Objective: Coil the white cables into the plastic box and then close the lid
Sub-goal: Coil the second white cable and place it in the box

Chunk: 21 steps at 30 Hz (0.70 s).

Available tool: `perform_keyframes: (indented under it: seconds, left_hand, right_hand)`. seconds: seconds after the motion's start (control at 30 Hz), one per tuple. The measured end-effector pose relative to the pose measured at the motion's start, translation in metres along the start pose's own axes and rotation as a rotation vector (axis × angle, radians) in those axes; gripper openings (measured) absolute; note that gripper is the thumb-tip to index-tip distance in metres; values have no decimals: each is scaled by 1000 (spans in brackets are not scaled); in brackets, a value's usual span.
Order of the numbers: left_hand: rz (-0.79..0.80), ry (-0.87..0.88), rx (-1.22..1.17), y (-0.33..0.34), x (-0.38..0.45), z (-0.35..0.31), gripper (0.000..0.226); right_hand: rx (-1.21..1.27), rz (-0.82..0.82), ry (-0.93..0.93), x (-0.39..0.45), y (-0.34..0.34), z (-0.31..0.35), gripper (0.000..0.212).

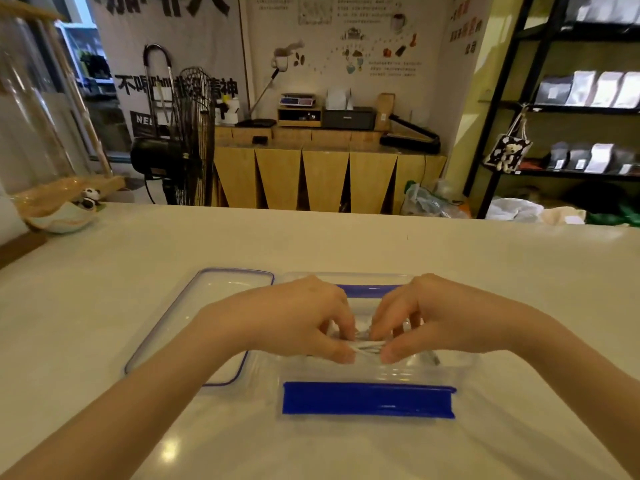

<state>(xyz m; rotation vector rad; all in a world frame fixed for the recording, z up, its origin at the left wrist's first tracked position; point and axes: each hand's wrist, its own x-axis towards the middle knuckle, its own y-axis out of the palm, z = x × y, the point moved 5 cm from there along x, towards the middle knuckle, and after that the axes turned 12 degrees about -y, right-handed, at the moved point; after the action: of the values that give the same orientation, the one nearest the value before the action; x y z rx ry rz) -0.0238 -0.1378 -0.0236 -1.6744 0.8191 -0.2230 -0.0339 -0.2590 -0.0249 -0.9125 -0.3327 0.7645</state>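
The cables [367,345] are pinched as a short white bundle between the left hand [298,317] and the right hand [436,315], thumb and fingertips of each closed on one end. The bundle is held over the open box [460,367], its long axis running left to right, parallel to the blue latch [369,400]. Both hands are equally near. The bundle is judged ready to be lowered straight down. The lid [194,327] lies just left of the box, nearer the left hand.
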Motion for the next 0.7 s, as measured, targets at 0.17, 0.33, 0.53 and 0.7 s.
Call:
perform_keyframes:
  seconds: [0.17, 0.33, 0.53, 0.7]
  left_hand:
    - [-3, -29, 109, 9, 8, 3, 22]
    - [119, -77, 164, 17, 19, 6, 25]
    - [242, -79, 181, 27, 26, 8, 28]
    - [266, -70, 124, 25, 17, 15, 28]
  right_hand:
    - [-268, 30, -59, 6, 14, 1, 21]
    - [-350, 106, -84, 16, 22, -2, 20]
    - [-328, 176, -66, 21, 26, -5, 24]
    - [-287, 211, -43, 18, 20, -4, 28]
